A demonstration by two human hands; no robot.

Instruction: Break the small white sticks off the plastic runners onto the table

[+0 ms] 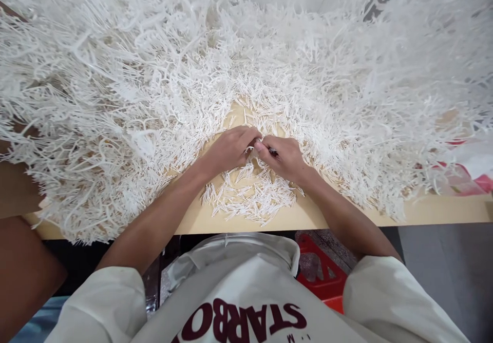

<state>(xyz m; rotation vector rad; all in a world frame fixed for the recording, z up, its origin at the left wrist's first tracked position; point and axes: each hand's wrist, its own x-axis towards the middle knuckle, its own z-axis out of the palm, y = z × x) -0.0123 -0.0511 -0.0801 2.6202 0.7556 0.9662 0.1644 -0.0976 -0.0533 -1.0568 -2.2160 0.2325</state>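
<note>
My left hand (pixel 233 148) is closed, its fingertips pinching a small white plastic piece that is mostly hidden. Right beside it, almost touching, my right hand (pixel 283 155) is closed around a small dark tool (pixel 273 151), of which only a short part shows. Under and in front of both hands, short white plastic sticks (pixel 254 199) lie scattered on the tan tabletop (pixel 308 217). Beyond the hands rises a large heap of white branching plastic pieces (pixel 154 76).
The heap spreads across the table to both sides. A clear and red plastic bag (pixel 458 178) lies at the right. Another person's bare limb (pixel 23 276) shows at the lower left. A red plastic object (pixel 323 276) is below the table edge.
</note>
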